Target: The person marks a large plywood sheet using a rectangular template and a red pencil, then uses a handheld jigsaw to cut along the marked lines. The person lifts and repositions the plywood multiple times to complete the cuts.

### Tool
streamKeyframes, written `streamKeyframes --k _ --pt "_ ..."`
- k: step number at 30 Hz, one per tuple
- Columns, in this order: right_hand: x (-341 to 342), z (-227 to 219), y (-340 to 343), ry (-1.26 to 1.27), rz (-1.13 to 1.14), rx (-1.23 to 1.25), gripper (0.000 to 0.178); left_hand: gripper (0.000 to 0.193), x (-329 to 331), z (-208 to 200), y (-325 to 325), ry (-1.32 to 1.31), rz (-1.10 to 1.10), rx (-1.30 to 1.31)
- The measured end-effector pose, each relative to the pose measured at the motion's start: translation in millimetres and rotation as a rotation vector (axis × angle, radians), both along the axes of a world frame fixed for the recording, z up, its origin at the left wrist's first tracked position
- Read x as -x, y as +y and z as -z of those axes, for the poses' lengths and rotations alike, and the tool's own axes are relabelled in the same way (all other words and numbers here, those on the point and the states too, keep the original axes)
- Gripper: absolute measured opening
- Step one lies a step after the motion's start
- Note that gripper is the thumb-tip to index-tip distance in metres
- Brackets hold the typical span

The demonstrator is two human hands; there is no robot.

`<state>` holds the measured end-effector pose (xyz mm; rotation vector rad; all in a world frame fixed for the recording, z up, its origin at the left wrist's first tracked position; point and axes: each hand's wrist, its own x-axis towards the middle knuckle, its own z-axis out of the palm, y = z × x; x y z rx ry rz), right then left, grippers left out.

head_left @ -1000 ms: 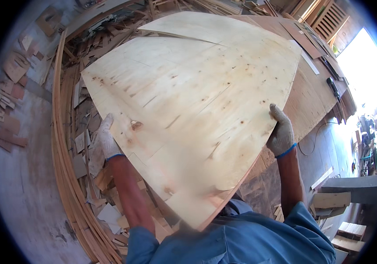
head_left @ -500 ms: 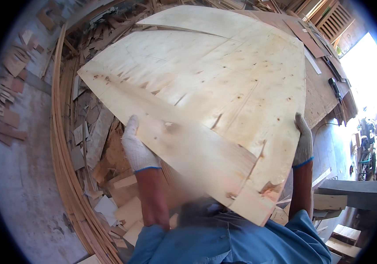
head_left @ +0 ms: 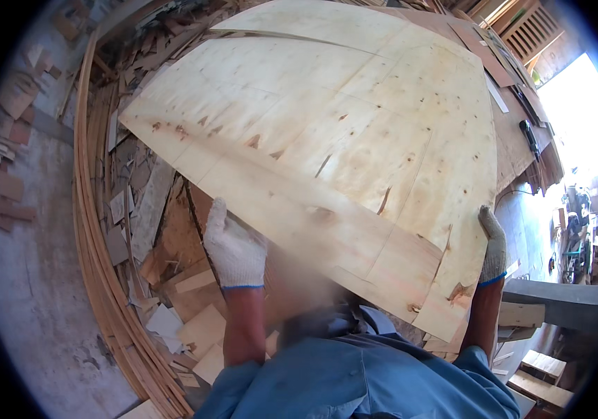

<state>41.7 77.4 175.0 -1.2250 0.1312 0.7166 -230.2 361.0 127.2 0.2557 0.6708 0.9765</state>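
Drawn nearer, thin knotty veneer sheet (head_left: 327, 140), gloved left hand (head_left: 235, 246) and right hand (head_left: 493, 241) clamped on its edges

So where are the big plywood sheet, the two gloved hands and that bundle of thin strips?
plywood sheet (head_left: 341, 133), head view, middle of its pale face
left hand (head_left: 235, 248), head view, back of the white glove
right hand (head_left: 494, 244), head view, glove's back
strips (head_left: 100, 279), head view, mid-bundle
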Motion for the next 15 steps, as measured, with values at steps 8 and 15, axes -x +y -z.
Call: streamKeyframes --k 8,15 --pt "13 -12 12 -0.029 0.030 0.076 0.040 0.038 11 21 44 0.011 -0.033 -0.088" --pt "13 -14 11 -0.063 0.000 0.069 0.042 0.042 17 44 95 0.184 -0.061 -0.063"
